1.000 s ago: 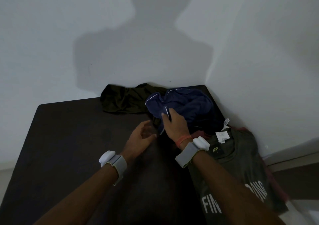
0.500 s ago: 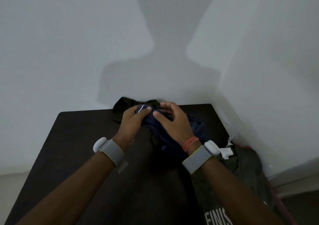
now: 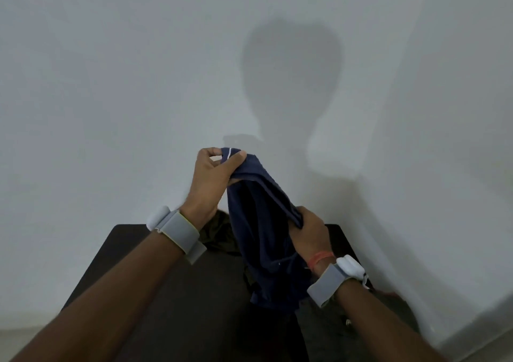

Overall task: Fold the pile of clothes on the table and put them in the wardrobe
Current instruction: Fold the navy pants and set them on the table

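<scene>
wall point(image 3: 138, 84): pale and bare, fills the top half of my feed, with the person's shadow on it.
tabletop point(image 3: 155, 292): dark, pushed into the corner; its near edge is cut off by the frame.
navy garment point(image 3: 261, 236): held in the air over the tabletop's far right part, hanging bunched between both hands. White piping shows at the top edge.
olive garment point(image 3: 219, 236): crumpled on the tabletop behind the navy one, mostly covered by it.
left hand point(image 3: 213, 181): up high, thumb and fingers pinching the piped top edge.
right hand point(image 3: 309, 228): lower down, fingers curled round a fold partway down the cloth.
wristbands point(image 3: 177, 229): grey strap with a white pod on each wrist; there is an orange thread point(image 3: 319, 259) on the right one.
handling: my read is light, limp and non-slip, nothing fragile. It won't hold shape, so I'd take it at the hem or waistband corners, shake it flat, then lay it down to fold.
hidden: I can't tell what kind of garment it is, since it's too bunched. There is dark cloth at lower right point(image 3: 333, 322) that I can't make out in this light. No wardrobe in view.
</scene>
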A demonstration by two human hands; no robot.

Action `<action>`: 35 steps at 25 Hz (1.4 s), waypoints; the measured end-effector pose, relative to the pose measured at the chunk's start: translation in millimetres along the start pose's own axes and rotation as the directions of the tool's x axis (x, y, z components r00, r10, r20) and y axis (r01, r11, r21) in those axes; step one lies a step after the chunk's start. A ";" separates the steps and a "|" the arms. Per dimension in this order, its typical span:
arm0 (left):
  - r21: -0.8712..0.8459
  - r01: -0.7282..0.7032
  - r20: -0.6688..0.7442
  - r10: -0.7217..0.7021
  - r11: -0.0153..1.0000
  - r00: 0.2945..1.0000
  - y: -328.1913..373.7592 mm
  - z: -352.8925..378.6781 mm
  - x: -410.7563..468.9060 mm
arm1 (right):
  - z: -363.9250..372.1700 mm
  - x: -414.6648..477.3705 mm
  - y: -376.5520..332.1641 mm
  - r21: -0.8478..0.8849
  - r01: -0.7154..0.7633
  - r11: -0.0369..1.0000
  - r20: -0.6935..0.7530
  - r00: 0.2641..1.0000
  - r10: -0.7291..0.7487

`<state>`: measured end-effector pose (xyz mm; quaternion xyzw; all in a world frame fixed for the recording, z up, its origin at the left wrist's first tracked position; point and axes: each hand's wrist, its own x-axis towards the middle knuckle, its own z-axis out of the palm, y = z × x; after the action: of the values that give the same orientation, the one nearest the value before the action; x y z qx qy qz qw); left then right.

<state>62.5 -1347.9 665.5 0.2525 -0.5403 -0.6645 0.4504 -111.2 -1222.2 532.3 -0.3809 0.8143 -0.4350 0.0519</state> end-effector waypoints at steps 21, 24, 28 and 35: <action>0.816 -0.406 0.006 0.695 0.412 0.719 64.6 -98.0 33.7 | -96.7 76.3 -123.3 -0.279 0.291 0.915 0.412 0.897 -0.160; 0.842 -0.381 0.157 0.504 0.381 0.850 50.1 -90.0 29.8 | -76.4 68.8 -135.2 -0.271 0.255 0.928 0.400 0.907 -0.132; 0.679 -0.447 0.579 -0.050 0.582 0.814 -8.3 -67.3 8.2 | -46.2 61.1 -161.0 -0.202 0.257 0.945 0.463 0.875 -0.139; 0.493 -0.248 0.603 -0.122 0.834 0.788 -31.9 -63.8 25.6 | -51.0 62.8 -176.1 -0.184 0.281 0.942 0.605 0.788 -0.117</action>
<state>92.6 -1401.2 620.8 0.1225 -0.8314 -0.5104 0.1822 -75.4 -1288.3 710.9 -0.5841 0.7636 -0.1867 0.2023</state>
